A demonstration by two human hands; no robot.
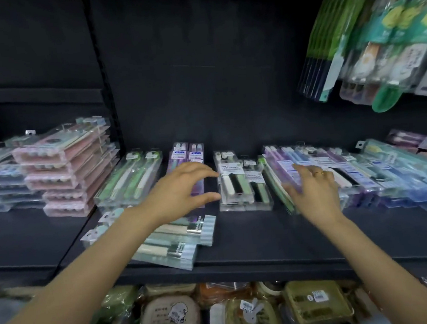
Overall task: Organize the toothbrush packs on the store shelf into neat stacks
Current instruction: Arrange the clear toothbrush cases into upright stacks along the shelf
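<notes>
Two hands reach over the shelf (265, 237): the left grip (181, 190) and the right grip (313, 192). Between them stand two white-and-green packs (243, 185) side by side. Nearer than the left grip lie two striped-end packs (183, 239). Beyond it sit two green packs (131, 182) and two purple packs (188, 153). Far left, the pink stack (71, 171) holds about six. The overlapping packs under and right of the right grip are too blurred to count.

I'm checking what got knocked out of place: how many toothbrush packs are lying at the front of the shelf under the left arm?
2 show: one toothbrush pack farther back, the other pack nearer the shelf edge, overlapping, both askew. The left forearm crosses them, so another may be hidden.
</notes>
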